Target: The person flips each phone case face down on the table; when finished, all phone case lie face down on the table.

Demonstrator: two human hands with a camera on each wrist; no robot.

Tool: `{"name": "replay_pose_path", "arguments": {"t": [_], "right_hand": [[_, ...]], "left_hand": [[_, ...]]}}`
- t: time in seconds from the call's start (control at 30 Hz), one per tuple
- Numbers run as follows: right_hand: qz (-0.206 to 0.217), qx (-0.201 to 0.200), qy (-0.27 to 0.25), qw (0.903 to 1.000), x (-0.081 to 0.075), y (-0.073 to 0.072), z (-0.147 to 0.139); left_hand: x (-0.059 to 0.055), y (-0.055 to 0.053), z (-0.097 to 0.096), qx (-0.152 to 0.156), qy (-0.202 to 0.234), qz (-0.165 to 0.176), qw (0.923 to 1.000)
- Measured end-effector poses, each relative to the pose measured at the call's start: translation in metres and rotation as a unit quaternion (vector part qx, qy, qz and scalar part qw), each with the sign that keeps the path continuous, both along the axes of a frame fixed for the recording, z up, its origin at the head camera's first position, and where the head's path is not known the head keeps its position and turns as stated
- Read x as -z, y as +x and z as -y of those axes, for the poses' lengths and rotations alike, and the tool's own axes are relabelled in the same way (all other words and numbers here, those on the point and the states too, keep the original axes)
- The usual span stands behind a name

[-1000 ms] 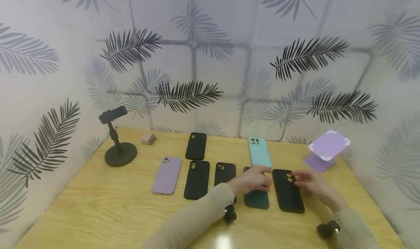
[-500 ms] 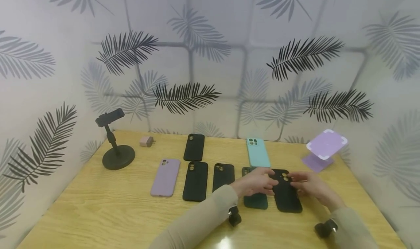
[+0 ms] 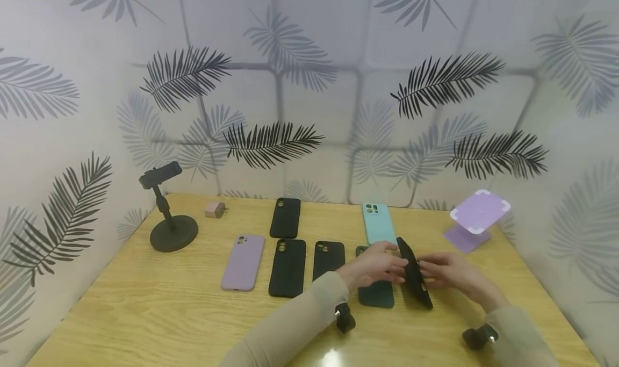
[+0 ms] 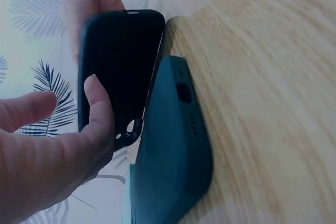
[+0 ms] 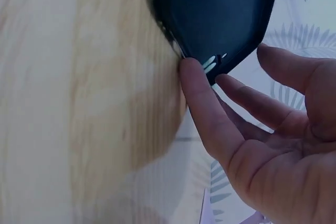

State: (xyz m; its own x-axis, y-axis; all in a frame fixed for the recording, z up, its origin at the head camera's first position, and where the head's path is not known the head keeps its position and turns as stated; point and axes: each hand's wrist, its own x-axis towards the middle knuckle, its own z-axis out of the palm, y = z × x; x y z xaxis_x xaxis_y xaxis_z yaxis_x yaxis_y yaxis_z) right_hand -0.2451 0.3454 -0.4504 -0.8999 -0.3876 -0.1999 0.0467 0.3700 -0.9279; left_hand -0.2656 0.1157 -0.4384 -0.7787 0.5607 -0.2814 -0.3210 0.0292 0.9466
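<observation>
A black phone case [image 3: 413, 275] stands tilted up on its long edge at the right of the table. Its camera cutouts show in the left wrist view. My right hand [image 3: 456, 275] holds it by the edge at one corner, with thumb and fingers spread around that corner in the right wrist view. My left hand [image 3: 374, 267] is on the other side, its fingers against or very near the case's back and its thumb apart. Under the left hand lies a dark green phone case [image 3: 377, 294], partly covered. Behind it rests a turquoise phone case [image 3: 379, 224].
Further left lie a lilac phone case [image 3: 243, 263] and several black cases, one [image 3: 329, 257] partly behind the left sleeve. A black phone stand [image 3: 174, 232] and pink charger plug [image 3: 215, 210] stand back left; a purple stand [image 3: 480, 212] back right. Patterned wall [image 3: 309, 87] borders the table.
The black phone case lay flat and is now tipped up on its edge, turned leftward. My left hand came right towards it; my right fingers moved slightly left with its edge.
</observation>
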Motion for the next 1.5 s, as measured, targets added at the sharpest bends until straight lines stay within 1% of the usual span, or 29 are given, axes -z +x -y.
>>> {"name": "replay_pose_path", "arguments": {"t": [0.2,0.3,0.4,0.53,0.7,0.83,1.07,1.13,1.23,1.33,1.43,1.5], "right_hand": [[0.019,-0.022,-0.013,0.9995,-0.007,0.002,0.006],[0.027,-0.038,-0.028,0.9985,-0.009,0.002,0.007],[0.041,-0.044,-0.043,0.9973,-0.009,0.002,0.009],[0.046,-0.031,-0.037,0.9978,-0.009,0.0,0.012],[0.048,-0.006,-0.019,0.9987,-0.008,-0.001,0.012],[0.041,-0.004,-0.021,0.9989,-0.005,-0.001,0.006],[0.006,-0.014,-0.028,0.9995,-0.002,0.0,-0.009],[0.005,-0.006,-0.027,0.9996,-0.001,0.001,-0.013],[0.012,0.013,-0.027,0.9995,0.0,0.002,-0.017],[0.019,0.027,-0.023,0.9992,0.0,0.003,-0.019],[0.027,0.036,-0.016,0.9988,0.0,0.004,-0.018],[0.032,0.041,-0.01,0.9986,0.001,0.003,-0.018]], "left_hand": [[0.0,0.0,0.0,0.011,-0.001,-0.019,0.9998],[0.0,0.0,0.0,0.023,0.0,-0.019,0.9996],[0.0,0.0,0.0,0.038,0.01,-0.015,0.9991],[0.0,0.001,0.001,0.055,0.018,-0.013,0.9982],[0.002,0.002,0.001,0.074,0.011,-0.015,0.997],[0.003,0.004,0.0,0.085,0.008,-0.014,0.9963],[0.006,0.007,-0.002,0.082,-0.003,-0.014,0.9965],[0.006,0.007,-0.003,0.078,-0.011,-0.018,0.9968],[0.005,0.008,-0.003,0.069,-0.02,-0.02,0.9972],[0.004,0.006,-0.002,0.06,-0.025,-0.011,0.9978],[0.002,0.004,0.001,0.062,-0.025,-0.002,0.9978],[0.002,0.002,0.003,0.069,-0.026,-0.002,0.9973]]}}
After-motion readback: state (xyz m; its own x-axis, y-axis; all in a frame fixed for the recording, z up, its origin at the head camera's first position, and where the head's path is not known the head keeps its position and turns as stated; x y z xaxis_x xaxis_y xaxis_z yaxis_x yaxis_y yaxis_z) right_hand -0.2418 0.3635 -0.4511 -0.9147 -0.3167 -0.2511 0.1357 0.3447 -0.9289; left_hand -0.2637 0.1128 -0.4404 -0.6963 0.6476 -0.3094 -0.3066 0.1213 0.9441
